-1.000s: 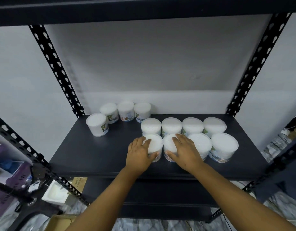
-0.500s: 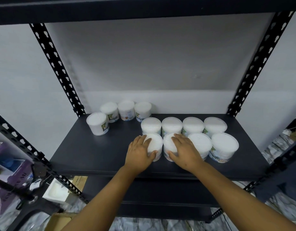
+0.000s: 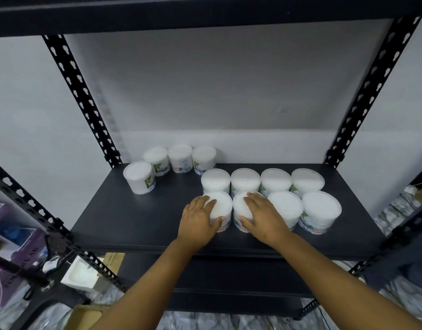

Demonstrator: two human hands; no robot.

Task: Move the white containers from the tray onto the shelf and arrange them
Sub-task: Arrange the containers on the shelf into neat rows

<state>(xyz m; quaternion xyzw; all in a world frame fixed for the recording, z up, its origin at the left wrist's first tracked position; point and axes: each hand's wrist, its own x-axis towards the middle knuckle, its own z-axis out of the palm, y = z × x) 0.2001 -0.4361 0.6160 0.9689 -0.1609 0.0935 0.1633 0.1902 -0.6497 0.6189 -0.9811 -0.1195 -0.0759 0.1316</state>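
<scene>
Shelf board (image 3: 138,217) under my hands looks like matt dark painted metal, smooth. Uprights (image 3: 81,98) are black perforated metal, slight sheen. White containers (image 3: 321,208): translucent plastic tubs, smooth glossy walls, printed paper-like labels low on the sides, frosted white tops. Wall (image 3: 205,91) behind is flat matt paint. Cardboard box (image 3: 86,315) below is plain brown. Floor (image 3: 395,210) looks like polished marble-pattern tile.

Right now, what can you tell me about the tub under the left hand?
The tub is a short round white container with a flat pale lid and a colourful label low on its side. It stands upright at the left end of the front row on the dark shelf. The left hand holds it, fingers over the lid, thumb against its front.
</scene>
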